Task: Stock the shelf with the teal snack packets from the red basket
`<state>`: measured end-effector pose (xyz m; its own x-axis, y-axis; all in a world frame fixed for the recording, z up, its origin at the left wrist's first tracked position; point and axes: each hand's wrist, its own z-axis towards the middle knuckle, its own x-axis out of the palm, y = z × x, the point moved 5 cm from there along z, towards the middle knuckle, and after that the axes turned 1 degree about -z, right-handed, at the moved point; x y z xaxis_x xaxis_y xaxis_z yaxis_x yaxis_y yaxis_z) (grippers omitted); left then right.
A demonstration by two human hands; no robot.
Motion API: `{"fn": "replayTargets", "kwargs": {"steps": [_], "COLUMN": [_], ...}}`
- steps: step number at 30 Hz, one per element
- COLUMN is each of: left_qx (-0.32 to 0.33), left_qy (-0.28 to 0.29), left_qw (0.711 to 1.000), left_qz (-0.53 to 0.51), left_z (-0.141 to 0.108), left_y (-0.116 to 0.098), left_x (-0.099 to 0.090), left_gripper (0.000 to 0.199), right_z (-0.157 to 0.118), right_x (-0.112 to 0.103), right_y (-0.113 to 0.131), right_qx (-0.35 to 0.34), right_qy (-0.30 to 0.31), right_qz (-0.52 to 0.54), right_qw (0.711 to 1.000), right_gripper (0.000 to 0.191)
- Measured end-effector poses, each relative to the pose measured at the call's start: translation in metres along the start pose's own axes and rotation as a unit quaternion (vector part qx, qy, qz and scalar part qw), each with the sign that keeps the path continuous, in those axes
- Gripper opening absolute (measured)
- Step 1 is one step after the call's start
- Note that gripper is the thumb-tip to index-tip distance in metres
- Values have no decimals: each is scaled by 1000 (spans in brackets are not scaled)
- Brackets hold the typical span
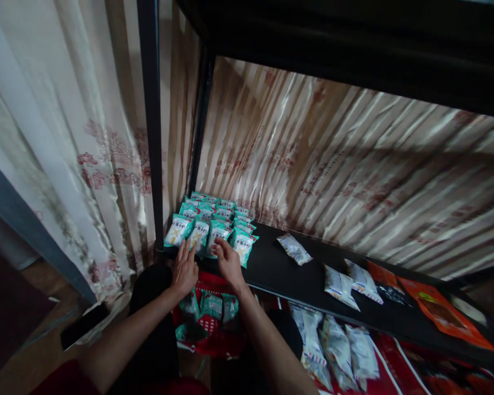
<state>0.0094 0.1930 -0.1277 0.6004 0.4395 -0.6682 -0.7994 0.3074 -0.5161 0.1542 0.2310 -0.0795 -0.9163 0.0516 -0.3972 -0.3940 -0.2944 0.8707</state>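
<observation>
The left hand (185, 274), fingers outstretched, and right hand (229, 266), its grip indiscernible, adjoin teal packets (220, 233) on a black shelf (267, 260).

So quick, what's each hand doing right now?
Left hand: open, fingers stretched out by the teal-edged packets.
Right hand: fingers bent by the packets; can't tell if it's gripping one.

The teal-and-white pillow-shaped packets (219, 232) looked like crinkled plastic film, faintly glossy. Beneath them, the long black flat shelf (280, 269) was smooth and dull. On the far side, the cream pleated curtain (313, 148) was cloth with a satiny sheen. The red perforated basket (220, 344), near, looked like moulded plastic; the orange flat pouch (447, 312), right, was smooth, shiny plastic.
</observation>
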Motion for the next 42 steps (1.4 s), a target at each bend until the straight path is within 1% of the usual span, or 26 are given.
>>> {"fn": "replayTargets", "kwargs": {"steps": [2,4,8,12,14,17,19,23,25,29,33,35,37,39,41,42], "left_qx": [-6,-13,-30,-39,-38,-45,-47,-54,-68,-102,-141,-152,-155,-156,-156,-155], "left_qy": [5,4,-13,-48,-63,-70,-74,-94,-105,-112,-107,-103,-103,-106,-108,-110], "left_qw": [1000,1000,999,998,997,996,995,992,990,986,983,982,981,980,980,980], "left_qz": [4,6,22,33,37,45,50,59,63,65,54,53,59,67,68,65], "left_z": [8,15,29,47,56,65,70,75,77,82,85,85,86,87,88,89], "left_y": [9,19,39,52,53,54,54,59,63,69,73,74,73,72,71,71], "left_x": [3,6,13,16,15,12,10,7,6,10,14,14,13,11,10,10], "left_gripper": [52,53,56,55,54,53,54,56,57,54,52,52,52,51,52,53], "right_z": [12,24,49,79,95,116,128,141,144,149,151,152,155,161,168,172], "right_x": [22,40,66,80,85,91,96,107,111,117,123,124,119,110,100,96], "right_y": [3,10,28,37,38,39,39,34,34,33,31,32,33,34,34,33], "right_qx": [12,23,17,6,-6,-43,-51,-18,-23,-38,-54,-66,-73,-67,-51,-41], "right_qy": [36,57,85,82,81,86,105,175,190,208,240,245,226,188,159,154], "right_qz": [24,33,2,-81,-129,-205,-260,-352,-370,-374,-348,-327,-326,-356,-400,-419], "right_qw": [999,998,996,993,988,974,958,919,909,903,905,910,915,913,901,894], "right_gripper": [36,36,36,35,35,35,35,34,33,30,27,28,29,30,30,30]}}
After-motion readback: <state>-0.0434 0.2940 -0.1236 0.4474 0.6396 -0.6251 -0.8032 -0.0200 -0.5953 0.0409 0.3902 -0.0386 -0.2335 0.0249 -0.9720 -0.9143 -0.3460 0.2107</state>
